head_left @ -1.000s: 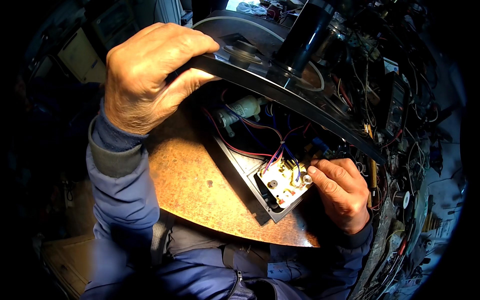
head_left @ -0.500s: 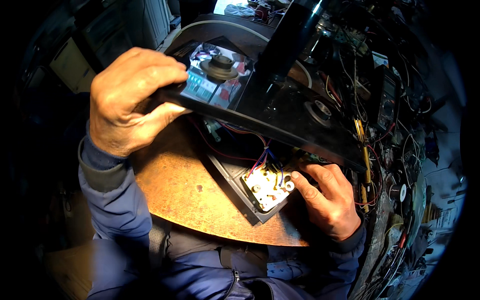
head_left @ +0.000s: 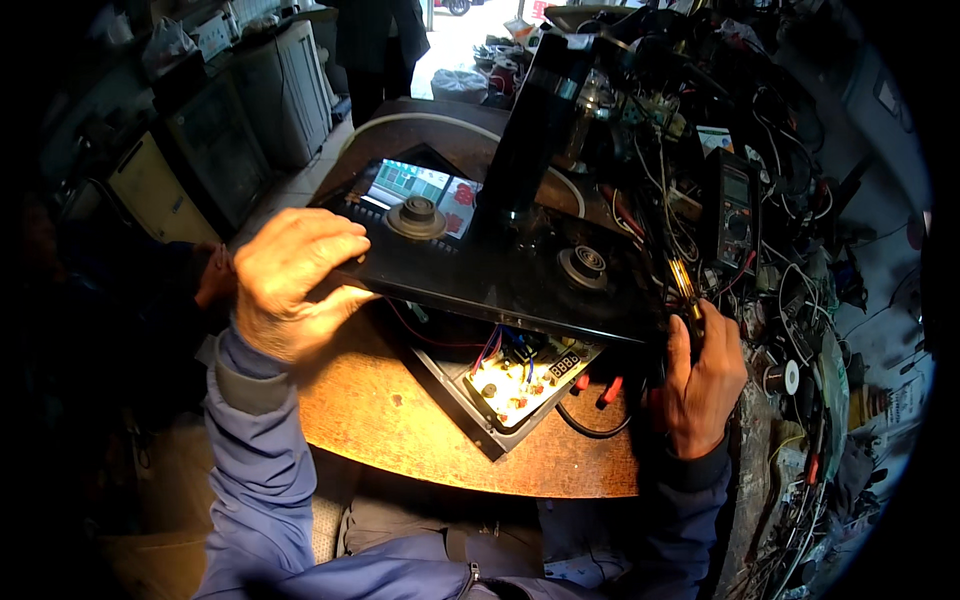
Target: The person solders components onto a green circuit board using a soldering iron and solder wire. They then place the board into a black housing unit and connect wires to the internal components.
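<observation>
My left hand (head_left: 295,275) grips the near left edge of a glossy black top panel (head_left: 460,278), which bears two round raised fittings (head_left: 590,265), a picture label (head_left: 405,185) and a tall black column (head_left: 530,130). My right hand (head_left: 705,380) is closed at the panel's right end, fingertips on its edge. Under the raised panel, an opened housing (head_left: 450,400) holds a lit cream circuit board (head_left: 515,385) with wires and a small digit display (head_left: 562,365). Red connectors (head_left: 608,392) and a black cable lie beside it.
The curved wooden table (head_left: 350,410) carries the device. Tangled wires, a multimeter (head_left: 735,210) and a solder spool (head_left: 780,378) crowd the right. Cabinets (head_left: 280,90) line the back left. A standing person (head_left: 375,45) is at the back; another person's hand (head_left: 215,275) shows at the left.
My right hand has left the circuit board and moved up and right to the panel's end. The panel now shows more of its top, and more of the background is in view.
</observation>
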